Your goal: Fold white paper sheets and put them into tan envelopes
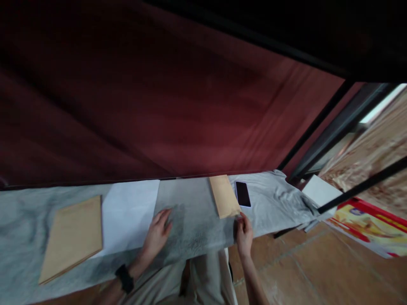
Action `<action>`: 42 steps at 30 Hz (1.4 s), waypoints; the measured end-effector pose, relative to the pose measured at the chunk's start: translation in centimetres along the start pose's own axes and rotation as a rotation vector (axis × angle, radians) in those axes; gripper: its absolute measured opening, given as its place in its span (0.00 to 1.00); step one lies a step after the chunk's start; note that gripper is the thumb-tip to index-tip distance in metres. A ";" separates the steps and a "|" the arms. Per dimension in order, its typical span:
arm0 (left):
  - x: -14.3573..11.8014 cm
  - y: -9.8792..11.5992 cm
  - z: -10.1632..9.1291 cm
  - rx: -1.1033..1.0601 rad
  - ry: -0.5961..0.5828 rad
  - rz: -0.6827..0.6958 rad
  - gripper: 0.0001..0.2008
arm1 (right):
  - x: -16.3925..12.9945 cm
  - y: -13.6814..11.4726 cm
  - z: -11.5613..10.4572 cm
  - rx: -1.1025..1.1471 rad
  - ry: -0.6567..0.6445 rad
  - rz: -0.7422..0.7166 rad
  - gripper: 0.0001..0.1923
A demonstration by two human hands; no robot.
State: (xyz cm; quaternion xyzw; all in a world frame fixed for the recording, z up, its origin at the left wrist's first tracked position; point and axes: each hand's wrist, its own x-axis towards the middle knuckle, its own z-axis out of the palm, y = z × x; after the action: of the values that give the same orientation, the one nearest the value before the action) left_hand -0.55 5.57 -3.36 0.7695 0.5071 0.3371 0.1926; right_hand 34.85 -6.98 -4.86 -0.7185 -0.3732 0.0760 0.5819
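A narrow brown paper envelope (pixel 225 195) lies on the grey cloth. My right hand (pixel 244 236) is at its near right corner, thumb and fingers closed on the paper. Just beyond that hand, a dark-screened phone (pixel 243 194) rests beside the envelope. My left hand (pixel 158 232) is over the cloth by the right edge of a white paper sheet (pixel 129 212), with its fingers apart and nothing in them. On the far left lies a stack of larger brown envelopes (pixel 74 237), partly over or against the white sheet.
The grey cloth (pixel 187 212) covers a narrow surface in front of me. A dark red fabric wall (pixel 190 127) rises behind it. To the right are black metal bars (pixel 365 186), a white box (pixel 321 190) and a red and yellow carton (pixel 369 228) on the tiled floor (pixel 286 275).
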 end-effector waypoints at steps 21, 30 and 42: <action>-0.4 2.4 -6.1 0.817 -0.256 -0.419 0.32 | -5.2 -2.0 5.2 -0.381 -0.330 -0.519 0.20; 1.1 2.3 -9.3 0.665 -0.284 -0.455 0.19 | -5.2 -2.0 5.3 -0.403 -0.312 -0.528 0.20; 1.4 1.2 -8.8 0.377 -0.171 -0.499 0.16 | -5.3 -2.8 5.3 -0.415 -0.308 -0.502 0.21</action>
State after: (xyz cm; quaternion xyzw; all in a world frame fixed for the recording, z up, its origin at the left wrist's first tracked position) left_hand -5.65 5.97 4.02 0.6692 0.7156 0.1135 0.1653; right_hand 26.95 -5.97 -5.69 -0.6874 -0.6289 -0.0392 0.3610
